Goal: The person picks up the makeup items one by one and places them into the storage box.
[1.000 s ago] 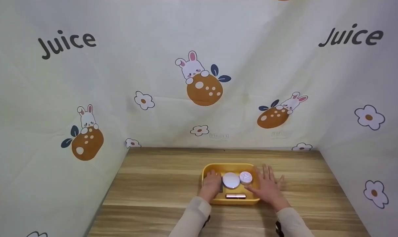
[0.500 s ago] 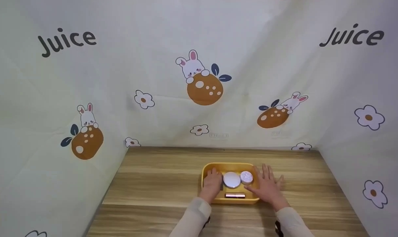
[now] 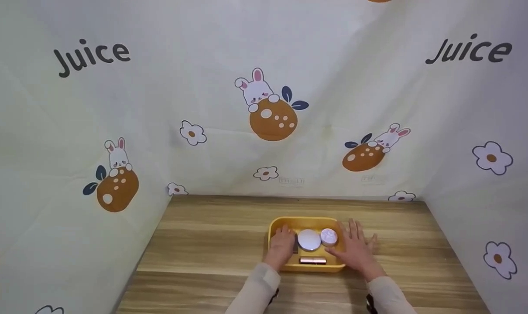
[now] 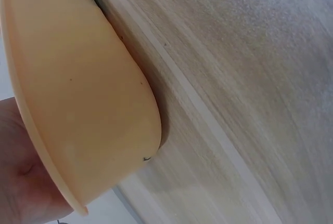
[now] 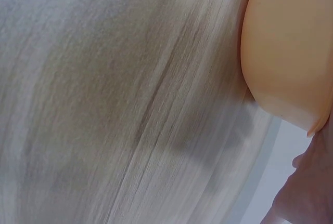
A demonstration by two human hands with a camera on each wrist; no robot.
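Observation:
In the head view a yellow tray (image 3: pixel 305 266) stands on the wooden table. My left hand (image 3: pixel 282 245) reaches into its left end, over a dark flat item (image 3: pixel 296 245) whose right edge alone shows. Whether the fingers grip that item is hidden. Right of it lie a round silvery-white compact (image 3: pixel 309 240) and a smaller round lidded white container (image 3: pixel 329 237) with a pattern on top. A shiny pinkish tube (image 3: pixel 313 261), like a lipstick, lies along the near side. My right hand (image 3: pixel 354 248) rests over the tray's right rim, fingers spread, thumb inside.
The wood-grain table (image 3: pixel 203 248) extends around the tray. A white printed cloth (image 3: pixel 220 157) encloses the back and both sides. Both wrist views show the tray's outer wall (image 4: pixel 93 94) close by.
The compact and the small round container have shifted very slightly right inside the tray. My right hand keeps its place on the rim, and the left hand has hardly moved.

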